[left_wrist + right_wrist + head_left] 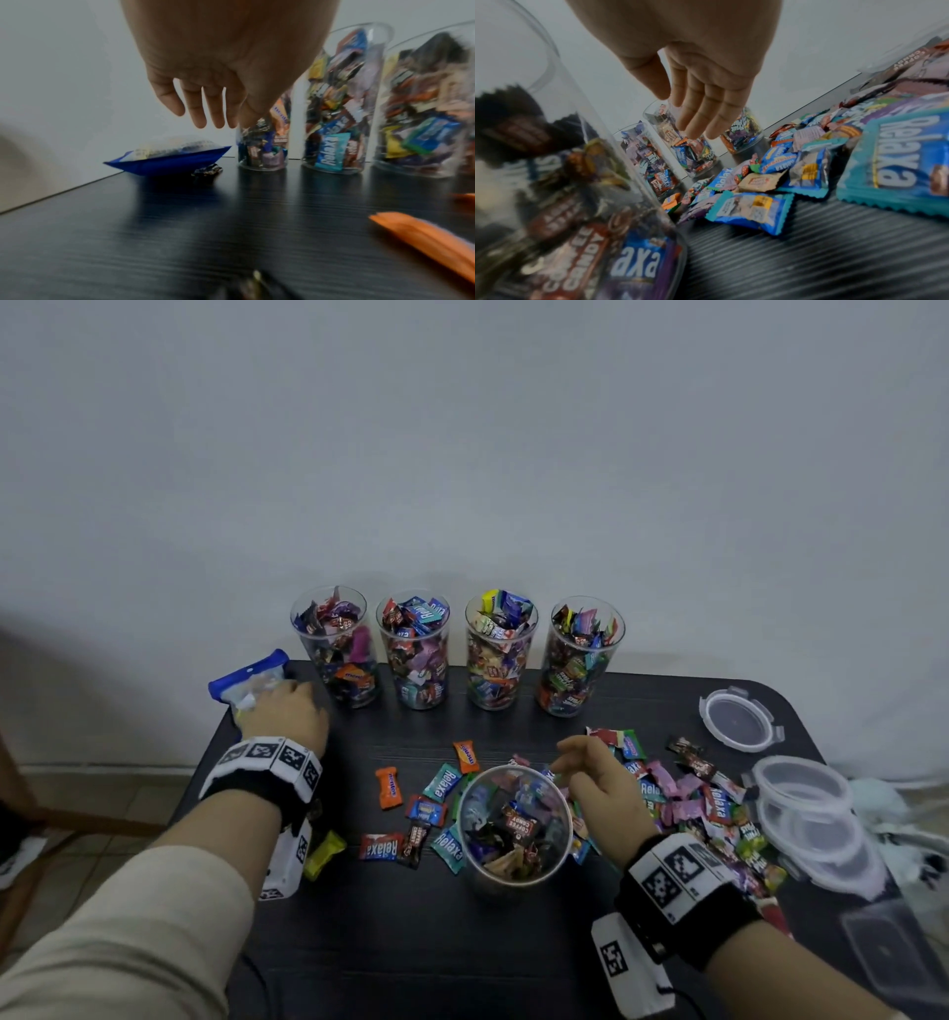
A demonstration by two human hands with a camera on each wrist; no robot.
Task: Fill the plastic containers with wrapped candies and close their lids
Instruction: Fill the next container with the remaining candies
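Head view: clear plastic container (515, 829) stands upright, mouth up, near table front, part-filled; a wrapper inside reads "COFFEE CANDY". Loose wrapped candies (440, 782) around it read "Relaxa", "mentos". Right hand (601, 788) just beside its rim.

Left wrist view: left hand (218, 67), fingers spread, empty, above blue-edged bag (169, 160).

Right wrist view: right-hand fingers straight, together, holding nothing.

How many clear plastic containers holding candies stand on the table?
5: four in a row along the table's far edge, and one nearer, beside the right hand. None appears hidden.
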